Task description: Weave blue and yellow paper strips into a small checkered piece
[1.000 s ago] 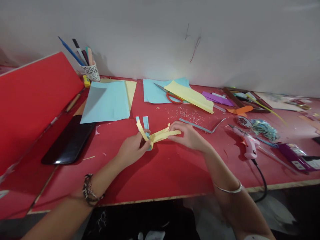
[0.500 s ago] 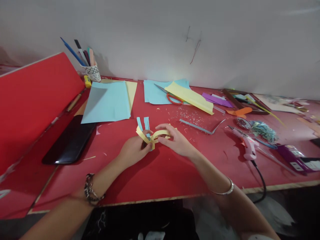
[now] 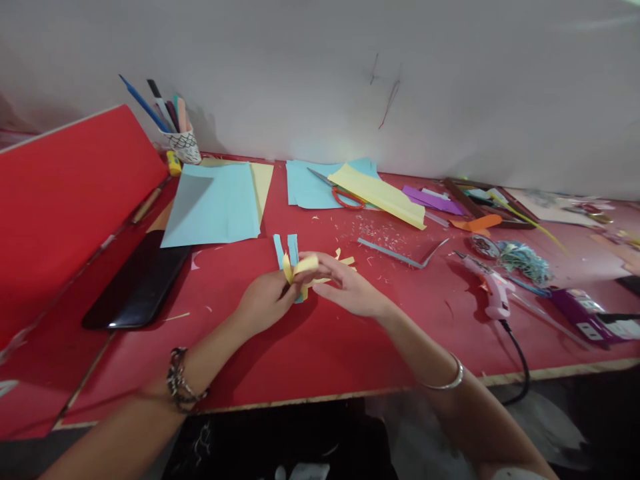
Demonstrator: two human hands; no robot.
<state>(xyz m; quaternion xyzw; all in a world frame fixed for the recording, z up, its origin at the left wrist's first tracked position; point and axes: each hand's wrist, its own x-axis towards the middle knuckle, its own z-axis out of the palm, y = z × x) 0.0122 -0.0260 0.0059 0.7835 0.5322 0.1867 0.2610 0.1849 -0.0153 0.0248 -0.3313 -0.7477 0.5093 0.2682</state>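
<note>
My left hand (image 3: 265, 300) pinches yellow paper strips (image 3: 288, 267) between thumb and fingers, low over the red table. At my right hand (image 3: 353, 287), the fingertips are on a curled yellow strip end (image 3: 306, 265), bending it over toward the left; its thumb is held lower, apart from the fingers. Two light blue paper strips (image 3: 293, 248) stick out behind my left hand, and a bit of blue shows below its fingertips. More yellow strip ends (image 3: 345, 260) poke out behind my right fingers. How the strips join is hidden by my hands.
Scissors (image 3: 349, 198) lie on blue sheets beside folded yellow paper (image 3: 377, 193). A pink glue gun (image 3: 493, 290) with a black cord is at the right. On the left are a black phone (image 3: 140, 287), blue paper (image 3: 213, 203) and a pen cup (image 3: 184, 145). Paper scraps (image 3: 383, 237) litter the middle.
The yellow strip that arched toward my right hand is now curled back to the left, near my left fingers. My right fingertips moved left with it. My left hand keeps its pinch.
</note>
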